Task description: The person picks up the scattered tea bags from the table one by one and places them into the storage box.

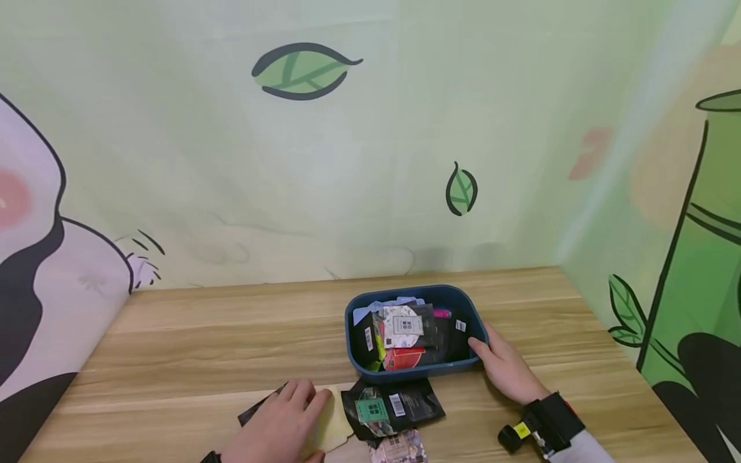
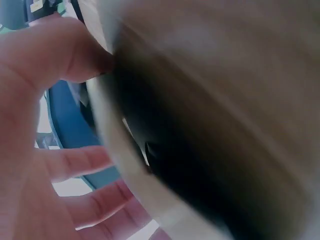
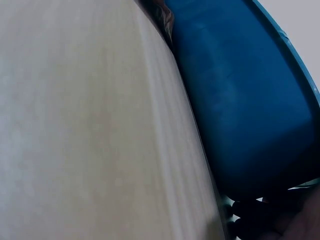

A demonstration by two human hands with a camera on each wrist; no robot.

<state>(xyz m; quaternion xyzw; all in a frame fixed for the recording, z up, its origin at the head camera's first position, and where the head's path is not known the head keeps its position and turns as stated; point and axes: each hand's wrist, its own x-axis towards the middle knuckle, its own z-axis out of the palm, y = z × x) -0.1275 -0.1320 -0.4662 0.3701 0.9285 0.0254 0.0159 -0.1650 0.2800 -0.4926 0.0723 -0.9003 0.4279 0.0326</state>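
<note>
A dark blue plastic tub (image 1: 354,360) sits toward the back of the table, filled with small packets. My right hand (image 1: 509,370) grips its right side, with the thumb over the rim. In the right wrist view, the tub's outer wall (image 3: 225,95) fills the right half. My left hand (image 1: 280,418) holds a pale yellow packet (image 1: 334,421) near the front, thumb and fingers on either side of its edge. A black packet (image 1: 250,411) pokes out left of that hand. In the left wrist view, the thumb (image 2: 75,50) and fingers show around a blurred pale edge.
A black packet with a green label (image 1: 405,405) lies in front of the tub, partly beneath its edge. Below it lies a pink floral packet (image 1: 399,447). The wooden table (image 1: 231,334) meets a green printed backdrop (image 1: 376,128) behind and a side panel at right.
</note>
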